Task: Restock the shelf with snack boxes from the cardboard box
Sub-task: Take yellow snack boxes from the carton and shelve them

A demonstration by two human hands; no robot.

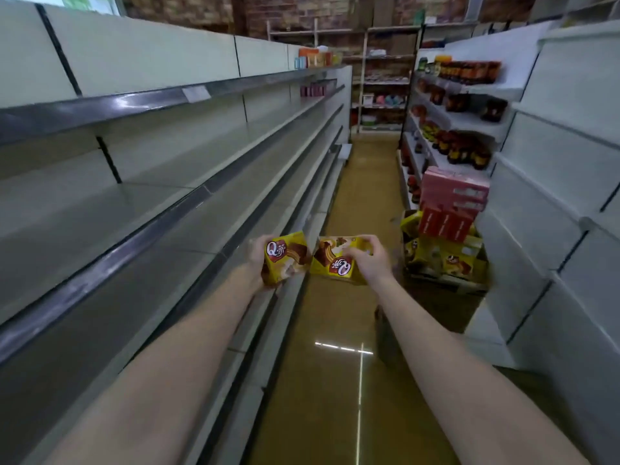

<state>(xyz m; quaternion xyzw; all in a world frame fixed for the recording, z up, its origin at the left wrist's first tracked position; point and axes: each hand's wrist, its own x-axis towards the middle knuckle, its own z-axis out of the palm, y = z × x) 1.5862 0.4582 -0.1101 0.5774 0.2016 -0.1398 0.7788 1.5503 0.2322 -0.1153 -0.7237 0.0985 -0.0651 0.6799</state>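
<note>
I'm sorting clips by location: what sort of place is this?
Most likely a small grocery shop aisle: long tiered shelves on the left, bottled goods on the right, and each hand holding a yellow snack box.

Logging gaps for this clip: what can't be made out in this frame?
- Cardboard box: head view; its walls and count hidden by yellow packs and pink cartons.
- Left box: back covered by left hand.
- Right box: part under right hand.
- Shelf tag: too blurred to read.
</note>
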